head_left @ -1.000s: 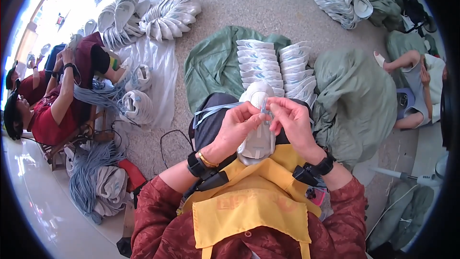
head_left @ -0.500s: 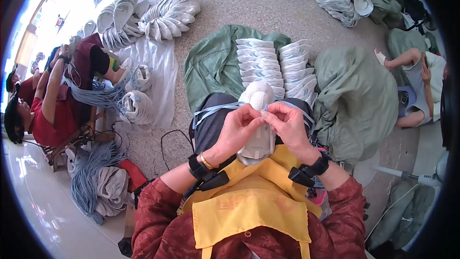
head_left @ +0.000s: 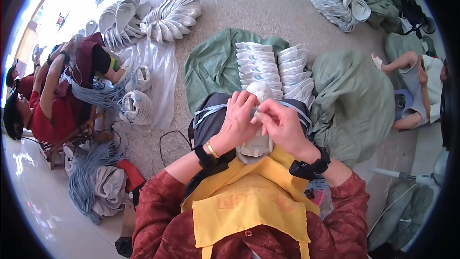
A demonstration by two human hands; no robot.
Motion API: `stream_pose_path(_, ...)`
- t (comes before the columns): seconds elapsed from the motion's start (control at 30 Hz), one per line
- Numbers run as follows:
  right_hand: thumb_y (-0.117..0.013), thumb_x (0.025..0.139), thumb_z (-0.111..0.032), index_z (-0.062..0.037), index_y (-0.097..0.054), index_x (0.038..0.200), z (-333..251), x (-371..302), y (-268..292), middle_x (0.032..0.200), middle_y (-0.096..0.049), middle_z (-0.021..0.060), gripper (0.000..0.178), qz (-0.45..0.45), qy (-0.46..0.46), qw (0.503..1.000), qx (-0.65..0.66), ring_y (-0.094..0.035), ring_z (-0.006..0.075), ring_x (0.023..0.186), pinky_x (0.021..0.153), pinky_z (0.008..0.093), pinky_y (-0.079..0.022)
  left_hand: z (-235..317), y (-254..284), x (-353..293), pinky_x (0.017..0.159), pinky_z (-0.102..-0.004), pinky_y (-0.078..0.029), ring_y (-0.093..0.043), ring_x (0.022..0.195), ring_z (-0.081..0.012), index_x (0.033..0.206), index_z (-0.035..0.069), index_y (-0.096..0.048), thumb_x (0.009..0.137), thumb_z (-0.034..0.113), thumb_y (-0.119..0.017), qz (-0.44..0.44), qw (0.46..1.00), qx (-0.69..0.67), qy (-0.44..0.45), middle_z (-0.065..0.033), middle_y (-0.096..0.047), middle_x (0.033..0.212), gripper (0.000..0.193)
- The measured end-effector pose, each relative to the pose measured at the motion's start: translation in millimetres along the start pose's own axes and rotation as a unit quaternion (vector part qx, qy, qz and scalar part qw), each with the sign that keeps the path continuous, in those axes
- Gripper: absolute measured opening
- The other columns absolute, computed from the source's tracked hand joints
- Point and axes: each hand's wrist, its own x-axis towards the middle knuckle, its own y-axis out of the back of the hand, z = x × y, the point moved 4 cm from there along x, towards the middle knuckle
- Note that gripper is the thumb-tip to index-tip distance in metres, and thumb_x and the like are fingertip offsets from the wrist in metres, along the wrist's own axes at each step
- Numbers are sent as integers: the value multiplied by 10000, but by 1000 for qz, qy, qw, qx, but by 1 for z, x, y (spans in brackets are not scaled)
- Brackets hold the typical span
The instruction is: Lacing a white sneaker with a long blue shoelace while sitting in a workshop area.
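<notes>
On my lap, between my knees, lies a white shoe upper [head_left: 259, 89], its rounded toe pointing away from me. A light blue shoelace [head_left: 211, 110] runs from it across both thighs. My left hand [head_left: 237, 121] lies back-up over the upper's left side, its fingers bent and gripping there; its fingertips are partly hidden. Close against it, my right hand [head_left: 280, 125] pinches thumb and forefinger together over the lace holes, with a bit of the lace at the tips. The middle of the upper is covered by both hands.
Beyond my knees, two rows of stacked white uppers [head_left: 258, 64] lie on a green cloth [head_left: 211, 62]. A green cloth bundle [head_left: 352, 105] sits right. Left are bundled blue laces [head_left: 88, 177], rolled uppers [head_left: 137, 107] and a seated co-worker [head_left: 52, 100]. Another person [head_left: 421, 86] sits far right.
My left hand has turned from a fingertip pinch to lying back-up over the upper. My right hand has shifted slightly left, still pinching, and now overlaps the left fingers.
</notes>
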Motion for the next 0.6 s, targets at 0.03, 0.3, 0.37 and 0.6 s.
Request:
stream_pose_path(0.03,-619,1014,-38,-9,-595,976,-9,-1,-4,796,-729,84,54,-8,60,996,-70,-615,92,578,548,262,-482,0,-1,2,876,-470,-436,-519,1028,-362,1033,72,-566,673,108,-829,-12,1000,19,0,-107,-543,1059,447)
stream_pose_path(0.3,-588,1055,-61,-45,-581,1013,-120,4,23,763,-654,6,46,10,102,995,-4,-588,55,592,531,223,-465,4,4,3,887,-461,-413,-525,1048,-327,1029,109,-576,689,203,-896,-35,998,42,18,-78,-557,1046,476)
stream_pose_path(0.37,-592,1070,-94,-59,-590,1053,-171,10,34,787,-638,-4,39,17,166,986,-17,-567,39,585,526,201,-448,3,5,3,892,-458,-413,-526,1049,-323,1040,116,-581,677,207,-905,-44,998,36,22,-74,-558,1050,495)
stream_pose_path(0.6,-610,1059,-195,-25,-621,1161,-299,15,115,924,-639,26,198,3,302,951,-60,-608,79,713,681,245,-541,-1,2,3,895,-465,-408,-531,1075,-325,1059,111,-587,676,218,-902,-37,997,57,20,-73,-574,1061,507)
